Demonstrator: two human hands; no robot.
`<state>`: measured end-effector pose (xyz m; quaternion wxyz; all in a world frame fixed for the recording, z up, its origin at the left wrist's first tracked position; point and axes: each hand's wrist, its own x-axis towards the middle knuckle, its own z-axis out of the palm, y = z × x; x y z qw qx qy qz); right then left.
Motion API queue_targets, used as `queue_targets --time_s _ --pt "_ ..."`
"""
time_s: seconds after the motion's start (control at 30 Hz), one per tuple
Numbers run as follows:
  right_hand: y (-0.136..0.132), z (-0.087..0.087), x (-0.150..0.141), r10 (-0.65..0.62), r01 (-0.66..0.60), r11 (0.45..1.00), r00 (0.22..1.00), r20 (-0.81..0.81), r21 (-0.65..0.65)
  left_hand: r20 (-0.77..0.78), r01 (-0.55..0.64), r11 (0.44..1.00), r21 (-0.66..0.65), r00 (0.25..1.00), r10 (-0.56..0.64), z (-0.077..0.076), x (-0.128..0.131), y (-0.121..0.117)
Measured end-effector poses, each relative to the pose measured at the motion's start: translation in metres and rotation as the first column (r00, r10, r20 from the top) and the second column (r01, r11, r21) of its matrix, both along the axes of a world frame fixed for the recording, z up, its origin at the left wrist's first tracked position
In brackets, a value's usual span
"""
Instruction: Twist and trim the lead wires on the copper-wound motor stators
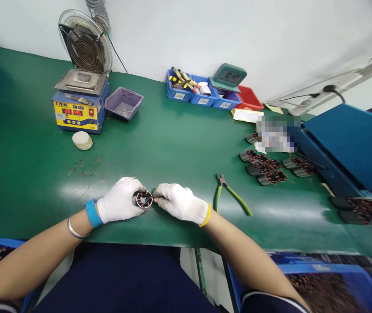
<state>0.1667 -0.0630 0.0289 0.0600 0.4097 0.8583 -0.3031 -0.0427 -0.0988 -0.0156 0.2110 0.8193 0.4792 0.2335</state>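
Note:
My left hand, in a white glove with a blue band at the wrist, is wrapped round a motor stator. The stator is a metal ring with copper windings inside, its open end facing up towards me. Against its right side, my gloved right hand has thumb and forefinger pinched together; what they hold, if anything, is too small to make out. Thin wire ends show just below the fingertips. Green-handled side cutters lie with handles spread to the right of my right hand.
Several stators stand at the right beside a blue machine. Wire scraps lie at the left, below a white round pad. A solder pot, a purple tray and blue tool bins line the back.

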Motion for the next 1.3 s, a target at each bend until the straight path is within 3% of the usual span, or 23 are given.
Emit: queue_targets --time_s 0.13,0.23,0.3,0.37,0.5,0.6,0.73,0.8,0.87,1.03,1.13,1.3 --pt "-0.003 -0.004 -0.003 -0.024 0.024 1.0 1.0 -0.017 0.0 -0.021 0.002 1.0 0.002 1.0 -0.002 0.0 0.0 -0.003" --pt "-0.007 -0.008 -0.003 -0.074 0.074 0.997 0.997 -0.035 -0.009 -0.024 0.014 0.984 0.177 1.0 -0.01 -0.002 0.004 -0.011" --pt "-0.009 -0.009 -0.003 -0.09 0.09 0.996 0.995 -0.049 -0.003 -0.052 0.066 0.941 0.332 0.997 -0.051 -0.004 0.009 -0.018" --pt "-0.011 -0.01 -0.003 -0.095 0.096 0.995 0.993 -0.064 0.004 -0.111 0.125 0.907 0.403 0.99 -0.087 -0.006 0.013 -0.023" --pt "-0.013 -0.01 -0.002 -0.111 0.109 0.994 0.992 -0.065 -0.026 -0.143 0.2 0.937 0.286 0.976 -0.165 0.0 0.011 -0.036" --pt "-0.013 -0.011 -0.002 -0.116 0.113 0.992 0.992 -0.054 -0.054 -0.021 0.264 0.958 0.115 0.965 -0.263 0.013 0.003 -0.045" --pt "-0.019 -0.014 0.0 -0.192 0.195 0.98 0.975 -0.115 0.022 0.097 0.054 0.997 0.049 0.994 -0.059 0.022 -0.003 -0.04" --pt "-0.025 -0.014 0.001 -0.231 0.245 0.964 0.964 -0.133 0.102 0.03 0.045 0.998 0.032 0.999 -0.045 0.02 -0.001 -0.03" --pt "-0.034 -0.014 0.003 -0.228 0.244 0.954 0.968 -0.107 0.175 -0.051 0.114 0.993 0.006 0.992 -0.114 0.014 0.002 -0.02" --pt "-0.048 -0.015 0.009 -0.074 0.069 0.977 0.997 0.015 0.2 -0.127 0.135 0.991 0.008 0.983 -0.133 0.001 0.008 -0.008" --pt "-0.044 -0.015 0.013 -0.004 -0.004 0.975 0.999 0.037 0.224 -0.114 0.142 0.99 0.012 0.984 -0.14 0.001 0.007 -0.008" --pt "-0.024 -0.011 0.017 -0.065 0.06 0.973 0.998 0.016 0.225 -0.104 0.172 0.985 -0.011 0.98 -0.172 0.004 0.003 -0.008"
